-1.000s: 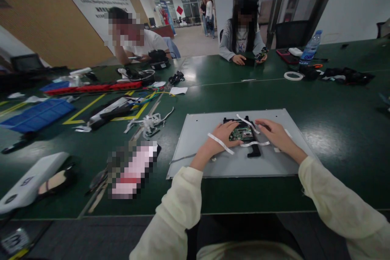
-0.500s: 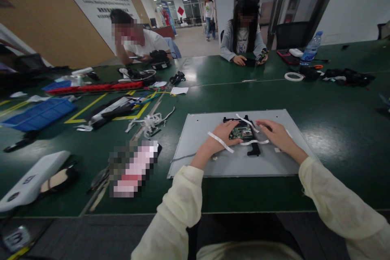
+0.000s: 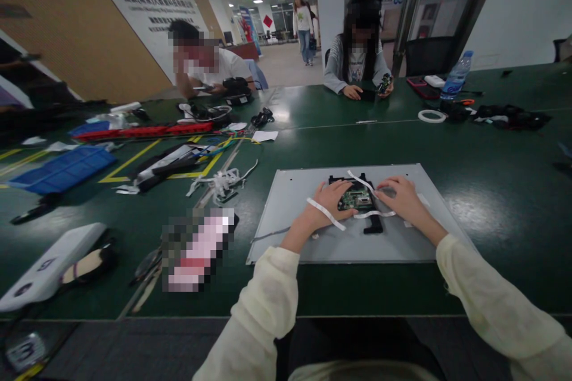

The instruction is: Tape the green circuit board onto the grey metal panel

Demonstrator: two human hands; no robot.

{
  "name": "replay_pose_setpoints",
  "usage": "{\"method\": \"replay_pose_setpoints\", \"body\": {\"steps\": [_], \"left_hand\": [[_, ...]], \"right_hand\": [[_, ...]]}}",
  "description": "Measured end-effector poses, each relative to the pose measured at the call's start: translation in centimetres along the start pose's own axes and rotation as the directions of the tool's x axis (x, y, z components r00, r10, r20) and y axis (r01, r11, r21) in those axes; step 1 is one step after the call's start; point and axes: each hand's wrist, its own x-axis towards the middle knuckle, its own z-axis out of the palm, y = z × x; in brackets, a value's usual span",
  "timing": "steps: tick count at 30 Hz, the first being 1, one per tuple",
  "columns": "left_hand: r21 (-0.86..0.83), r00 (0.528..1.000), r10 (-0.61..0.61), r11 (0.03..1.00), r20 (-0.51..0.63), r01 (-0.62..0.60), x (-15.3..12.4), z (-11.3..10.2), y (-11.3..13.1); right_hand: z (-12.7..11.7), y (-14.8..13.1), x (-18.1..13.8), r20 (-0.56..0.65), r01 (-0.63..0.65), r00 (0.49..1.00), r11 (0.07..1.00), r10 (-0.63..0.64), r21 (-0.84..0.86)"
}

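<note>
A grey metal panel (image 3: 313, 244) lies flat on the green table (image 3: 491, 190) in front of me. At its middle sits a small green circuit board (image 3: 356, 198) on a black bracket (image 3: 372, 225), with white flat ribbon cables (image 3: 374, 214) across it. My left hand (image 3: 327, 202) rests on the board's left side, fingers curled against its edge, a white ribbon lying over the wrist. My right hand (image 3: 398, 197) presses on the board's right side with fingers bent down onto the ribbons.
Left of the panel lie a tangle of white ribbons (image 3: 221, 180), a blurred pink object (image 3: 199, 248), a white housing (image 3: 49, 265), a blue tray (image 3: 62, 168) and a red strip (image 3: 143, 130). Two people sit across the table. A water bottle (image 3: 456, 75) and tape roll (image 3: 431, 115) stand far right.
Both hands stay on the circuit board; the right hand has edged slightly left toward the board. The view has tilted a little, so everything sits lower in the picture.
</note>
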Motion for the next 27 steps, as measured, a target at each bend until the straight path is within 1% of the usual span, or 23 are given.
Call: {"method": "replay_pose_setpoints", "body": {"steps": [5,9,12,14,17,19,23,27], "left_hand": [[0.005,1.0,-0.007,1.0,0.013,0.007,0.0,0.1,-0.1],[0.01,1.0,-0.004,1.0,0.007,0.004,0.0,0.2,-0.2],[0.006,1.0,0.0,1.0,0.002,0.0,-0.1,0.2,-0.3],[0.004,1.0,0.007,1.0,0.003,-0.007,-0.1,0.2,-0.4],[0.007,1.0,0.014,1.0,-0.002,-0.014,-0.2,0.3,-0.6],[0.011,1.0,0.012,1.0,-0.006,-0.012,-0.2,0.4,-0.7],[0.021,1.0,-0.003,1.0,0.003,0.003,-0.2,0.3,-0.6],[0.015,0.999,-0.031,0.999,0.019,0.031,-0.4,-0.1,-0.3]], "right_hand": [[0.7,-0.2,0.4,0.043,-0.078,0.996,0.997,0.079,-0.024],[0.8,0.0,0.6,0.072,-0.089,0.993,0.996,0.09,-0.012],[0.5,0.1,0.8,0.112,-0.087,0.99,0.996,0.082,0.035],[0.0,0.0,0.9,0.151,-0.12,0.983,0.987,0.103,0.108],[-0.7,-0.4,1.1,0.193,-0.223,0.965,0.94,0.175,0.258],[-1.0,-0.7,1.1,0.192,-0.264,0.959,0.904,0.209,0.335],[-1.2,-1.6,1.1,0.184,-0.271,0.961,0.834,0.206,0.481],[-1.3,-2.4,1.0,0.201,-0.302,0.953,0.706,0.225,0.641]]}}
